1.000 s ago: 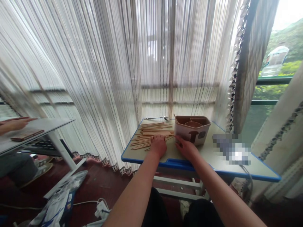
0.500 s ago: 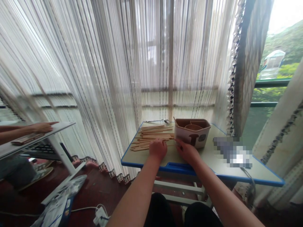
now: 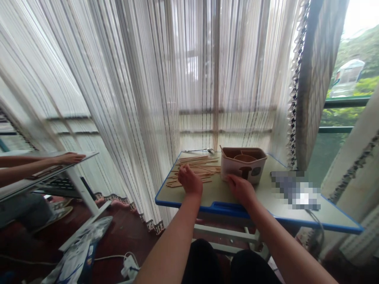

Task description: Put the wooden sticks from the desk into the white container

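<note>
Many thin wooden chopsticks (image 3: 204,159) lie in a loose spread on the left half of a small blue-edged table (image 3: 183,196). Over the left part of this spread is my left hand (image 3: 190,180), its fingers curled together; whatever they pinch is too small to make out. My right hand (image 3: 240,188) rests at the lower front of a utensil holder (image 3: 235,167), fingers drawn together, and I cannot tell what is between them. The holder is whitish outside and brown inside, with compartments and a mushroom picture. One thin stick shows at its left rim.
A metal spoon (image 3: 209,150) lies at the table's back edge. Blurred-out items (image 3: 296,191) with a cable sit to the right. Another person's hand (image 3: 71,157) is on a table at left. Sheer curtains (image 3: 133,79) hang behind; a power strip (image 3: 129,266) lies on the floor.
My left hand has moved left across the chopsticks, away from the holder. My right hand stays by the holder, its fingers more closed. The other person's hand has slid right along their table.
</note>
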{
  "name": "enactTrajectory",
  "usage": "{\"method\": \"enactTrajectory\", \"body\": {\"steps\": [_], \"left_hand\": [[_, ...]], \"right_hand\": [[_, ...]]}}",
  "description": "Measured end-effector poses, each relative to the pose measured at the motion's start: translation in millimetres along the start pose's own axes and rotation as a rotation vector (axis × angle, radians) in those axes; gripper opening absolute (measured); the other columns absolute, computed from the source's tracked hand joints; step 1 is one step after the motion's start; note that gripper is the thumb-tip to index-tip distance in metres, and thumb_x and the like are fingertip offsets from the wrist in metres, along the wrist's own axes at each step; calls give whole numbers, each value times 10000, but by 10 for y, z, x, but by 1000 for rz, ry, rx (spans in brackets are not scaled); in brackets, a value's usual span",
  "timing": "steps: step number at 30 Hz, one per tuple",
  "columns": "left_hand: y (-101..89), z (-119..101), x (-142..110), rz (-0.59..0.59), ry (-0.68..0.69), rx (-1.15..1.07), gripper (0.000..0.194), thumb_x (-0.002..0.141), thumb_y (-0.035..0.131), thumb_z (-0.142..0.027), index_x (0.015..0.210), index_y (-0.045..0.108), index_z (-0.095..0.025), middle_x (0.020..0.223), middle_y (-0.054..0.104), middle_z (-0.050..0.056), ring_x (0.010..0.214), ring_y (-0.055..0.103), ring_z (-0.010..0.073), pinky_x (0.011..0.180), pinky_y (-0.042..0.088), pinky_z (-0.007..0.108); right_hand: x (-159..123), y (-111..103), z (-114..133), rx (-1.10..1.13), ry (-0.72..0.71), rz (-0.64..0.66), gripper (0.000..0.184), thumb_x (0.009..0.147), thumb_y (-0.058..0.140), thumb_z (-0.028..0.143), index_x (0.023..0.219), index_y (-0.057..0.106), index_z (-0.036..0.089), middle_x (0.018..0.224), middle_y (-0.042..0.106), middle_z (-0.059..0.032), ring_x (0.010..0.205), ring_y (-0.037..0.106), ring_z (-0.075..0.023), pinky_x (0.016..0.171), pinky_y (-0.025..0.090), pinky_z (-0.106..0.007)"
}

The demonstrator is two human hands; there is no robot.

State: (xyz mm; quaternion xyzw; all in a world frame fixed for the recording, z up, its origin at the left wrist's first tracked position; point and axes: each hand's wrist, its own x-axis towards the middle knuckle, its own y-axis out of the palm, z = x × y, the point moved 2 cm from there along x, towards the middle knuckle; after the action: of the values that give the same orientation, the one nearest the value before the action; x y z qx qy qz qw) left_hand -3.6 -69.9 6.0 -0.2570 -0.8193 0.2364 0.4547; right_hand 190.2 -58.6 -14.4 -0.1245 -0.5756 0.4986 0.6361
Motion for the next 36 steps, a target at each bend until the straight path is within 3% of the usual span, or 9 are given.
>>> {"method": "enactTrajectory", "body": {"steps": [5, 8, 12, 15, 18, 25, 31, 36], "left_hand": [[127, 34, 39, 113, 15, -165, 459, 756, 306, -57, 1210, 374, -76, 1120, 515, 172, 1057, 468, 228, 882, 342, 354], [183, 22, 49, 150, 46, -338, 391, 790, 326, -124, 1170, 418, -114, 1033, 582, 123, 961, 531, 191, 839, 382, 317], [280, 70, 94, 219, 18, -581, 270, 809, 358, -238, 1005, 523, -152, 853, 633, 61, 767, 582, 148, 714, 438, 269], [369, 122, 134, 303, -17, -766, 265, 817, 357, -308, 838, 564, -145, 761, 632, 44, 608, 574, 111, 582, 444, 225], [429, 154, 158, 365, -86, -901, 268, 800, 390, -329, 789, 563, -125, 725, 628, 44, 514, 546, 82, 489, 420, 187], [385, 135, 137, 368, -93, -968, 281, 749, 490, -394, 797, 555, -125, 693, 643, 50, 486, 538, 81, 464, 414, 186], [384, 118, 123, 371, -15, -952, 317, 775, 433, -413, 733, 580, -135, 661, 643, 38, 516, 569, 95, 492, 424, 194], [469, 131, 125, 415, -80, -1012, 292, 782, 404, -363, 819, 585, -136, 689, 653, 35, 482, 561, 89, 475, 428, 200]], "right_hand": [[-1, -16, 19, 50, -5, 16, 340, 849, 325, 333, 961, 614, 194, 949, 642, -64, 851, 583, -176, 753, 408, -256], [-3, -25, 68, 37, -20, 118, 328, 837, 338, 333, 899, 629, 198, 879, 651, -60, 796, 582, -169, 709, 398, -245], [-21, -13, 146, 13, -111, 301, 273, 798, 402, 344, 828, 643, 218, 782, 650, -34, 713, 571, -152, 619, 365, -223], [-24, -4, 170, -7, -130, 355, 242, 773, 441, 354, 835, 645, 241, 747, 644, -18, 661, 558, -137, 570, 338, -217], [-15, 10, 165, -15, -117, 371, 237, 763, 455, 372, 833, 648, 253, 727, 639, -12, 630, 546, -127, 554, 325, -216], [7, 50, 108, 1, -52, 368, 277, 766, 457, 422, 913, 630, 263, 760, 642, -21, 631, 553, -137, 544, 326, -215], [3, 45, 120, -8, -94, 372, 308, 820, 376, 382, 907, 638, 247, 852, 658, -44, 768, 581, -166, 639, 357, -234], [-2, 33, 147, -25, -85, 375, 316, 819, 369, 382, 907, 642, 249, 854, 660, -47, 778, 587, -177, 637, 359, -242]]}}
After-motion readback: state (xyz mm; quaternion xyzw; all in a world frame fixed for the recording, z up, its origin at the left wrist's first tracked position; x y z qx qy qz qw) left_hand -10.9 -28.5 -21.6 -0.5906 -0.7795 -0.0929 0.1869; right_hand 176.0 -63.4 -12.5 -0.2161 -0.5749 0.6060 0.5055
